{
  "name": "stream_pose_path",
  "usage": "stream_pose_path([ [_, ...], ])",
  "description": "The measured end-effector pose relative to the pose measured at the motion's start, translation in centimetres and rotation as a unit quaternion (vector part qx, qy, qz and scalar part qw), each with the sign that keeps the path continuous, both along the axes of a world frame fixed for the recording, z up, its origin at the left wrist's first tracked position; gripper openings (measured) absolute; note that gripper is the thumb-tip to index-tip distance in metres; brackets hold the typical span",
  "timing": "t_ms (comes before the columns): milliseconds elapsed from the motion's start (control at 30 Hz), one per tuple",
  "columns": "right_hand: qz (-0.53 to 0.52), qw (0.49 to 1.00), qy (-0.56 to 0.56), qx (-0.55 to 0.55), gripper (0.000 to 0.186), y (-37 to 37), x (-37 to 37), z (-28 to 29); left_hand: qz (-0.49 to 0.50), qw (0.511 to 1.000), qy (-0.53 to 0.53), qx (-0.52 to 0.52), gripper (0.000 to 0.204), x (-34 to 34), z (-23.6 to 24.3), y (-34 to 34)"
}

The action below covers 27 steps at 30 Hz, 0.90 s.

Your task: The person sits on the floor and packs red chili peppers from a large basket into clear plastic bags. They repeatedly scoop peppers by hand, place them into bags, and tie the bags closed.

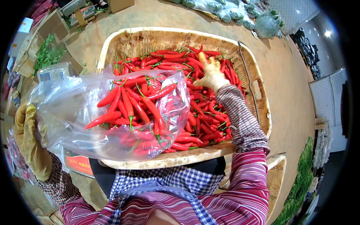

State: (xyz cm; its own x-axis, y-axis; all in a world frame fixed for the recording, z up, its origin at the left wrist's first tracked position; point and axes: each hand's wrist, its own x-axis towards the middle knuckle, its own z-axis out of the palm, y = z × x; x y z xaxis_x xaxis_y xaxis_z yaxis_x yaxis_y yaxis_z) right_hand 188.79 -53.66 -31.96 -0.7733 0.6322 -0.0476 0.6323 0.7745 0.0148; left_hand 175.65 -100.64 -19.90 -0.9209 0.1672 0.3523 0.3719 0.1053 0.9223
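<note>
Bag (71, 116), part-filled with chillies (127, 103), held at its edge by left hand (28, 137); right hand (210, 74) spread on chillies in tub (180, 32) beneath it. Judged step: collecting a handful; next move calls for closing fingers gently.

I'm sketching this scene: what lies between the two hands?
Between left hand and right hand, the head view shows a clear bag with red chillies inside, then loose chillies in the tub.
</note>
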Motion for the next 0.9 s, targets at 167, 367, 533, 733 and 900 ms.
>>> stream_pose_path([
  [167, 0.040, 0.988, -0.115, -0.097, 0.111, 2.5, -4.1, -2.0, 0.104, 0.964, 0.188, -0.155, 0.024, 0.4, 0.5, 0.0],
  [367, 0.162, 0.966, -0.044, -0.196, 0.087, 3.9, -2.2, -4.1, 0.049, 0.998, 0.009, -0.027, 0.025, 2.5, 2.6, 1.4],
  [533, 0.090, 0.980, -0.044, -0.170, 0.107, 2.0, -2.2, -2.8, -0.188, 0.959, -0.148, 0.150, 0.031, 1.6, 1.6, 4.1],
  [733, 0.107, 0.990, 0.034, -0.085, 0.077, 1.8, 0.0, -3.1, -0.101, 0.956, -0.165, 0.219, 0.030, 1.5, 1.6, 5.1],
  [900, 0.115, 0.849, 0.391, -0.335, 0.073, 4.9, 5.8, 1.2, -0.078, 0.969, -0.159, 0.175, 0.035, 2.6, 1.5, 4.6],
])
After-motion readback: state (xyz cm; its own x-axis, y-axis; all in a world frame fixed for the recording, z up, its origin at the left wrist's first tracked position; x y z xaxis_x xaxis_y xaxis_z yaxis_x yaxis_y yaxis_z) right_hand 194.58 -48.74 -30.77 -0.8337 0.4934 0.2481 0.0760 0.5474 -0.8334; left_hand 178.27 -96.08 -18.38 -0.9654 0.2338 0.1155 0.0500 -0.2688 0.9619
